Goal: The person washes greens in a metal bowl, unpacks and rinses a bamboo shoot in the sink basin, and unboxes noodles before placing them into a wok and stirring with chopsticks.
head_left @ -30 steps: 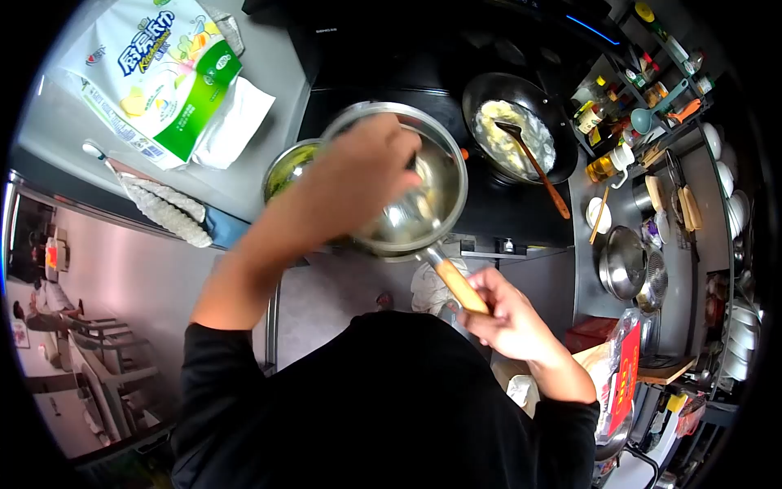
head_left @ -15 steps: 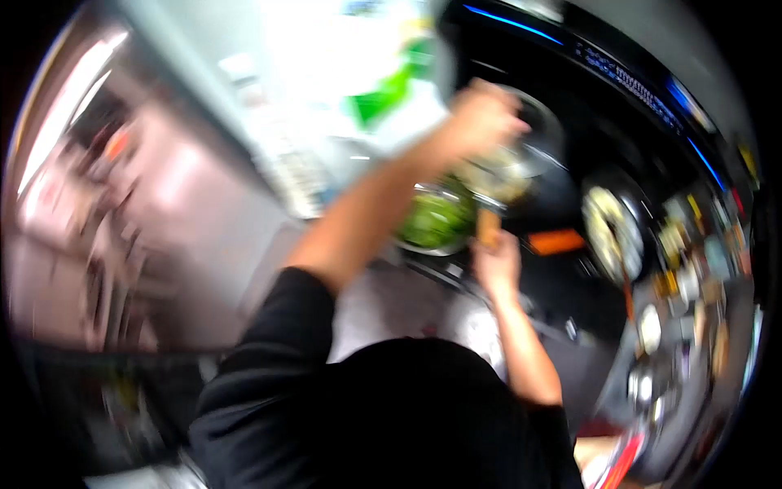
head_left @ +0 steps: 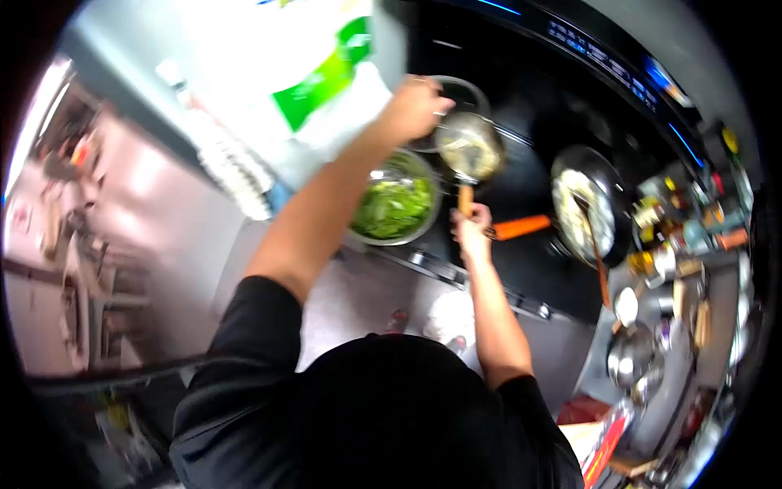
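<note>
My right hand (head_left: 472, 230) is closed round the wooden handle (head_left: 465, 198) of a small metal pan (head_left: 470, 147) with pale contents. Up and to its left, my left hand (head_left: 421, 107) has its fingers bent at the rim of a round vessel (head_left: 466, 91); blur hides what is between them. Below that hand a metal bowl (head_left: 433, 194) of leafy greens (head_left: 393, 207) rests on the black stove. An orange handle (head_left: 521, 227) lies right of my right hand.
On the stove's right stands a black wok (head_left: 617, 200) with pale food and a wooden spatula (head_left: 600, 273). A white and green bag (head_left: 322, 81) is at the upper left. Bottles (head_left: 652, 213) and metal bowls (head_left: 629, 359) line the right side.
The view has swung over the stove. My left hand has moved from above the pan to the vessel beside it. The pan, still in my right hand, is farther from my body, and the greens show more.
</note>
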